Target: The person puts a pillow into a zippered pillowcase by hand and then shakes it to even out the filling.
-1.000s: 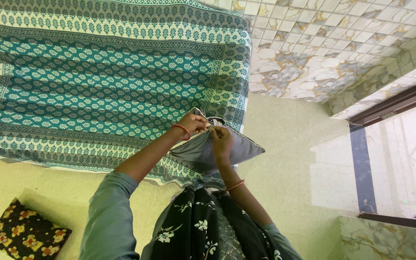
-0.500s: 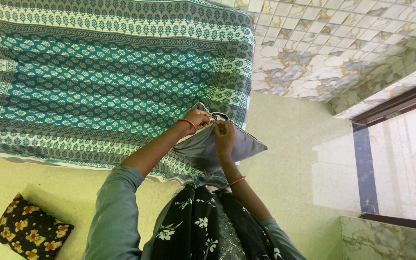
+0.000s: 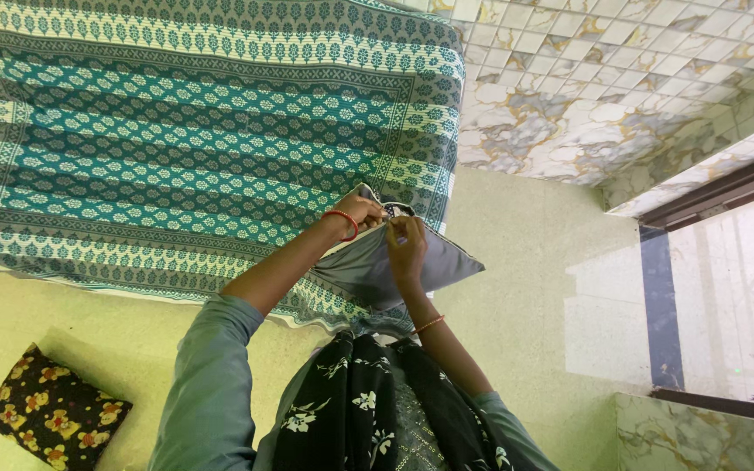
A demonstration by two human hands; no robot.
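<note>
Since a second ago our hands barely shift: left hand (image 3: 361,212) and right hand (image 3: 406,247) both stay pinched shut on the open end of the grey cushion cover (image 3: 368,270), which lies at the patterned bedspread's (image 3: 176,131) four o'clock corner; the work continues

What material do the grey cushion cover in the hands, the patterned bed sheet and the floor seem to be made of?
Grey cushion cover: smooth woven cloth with a slight sheen, judging by its soft folds. Patterned bed sheet: matte printed cotton-like fabric, teal and cream, wrinkling at the edge. Floor: glossy stone or marble-look tiles, veined, with grid joints. Both the left hand and right hand pinch the cover's edge.
</note>
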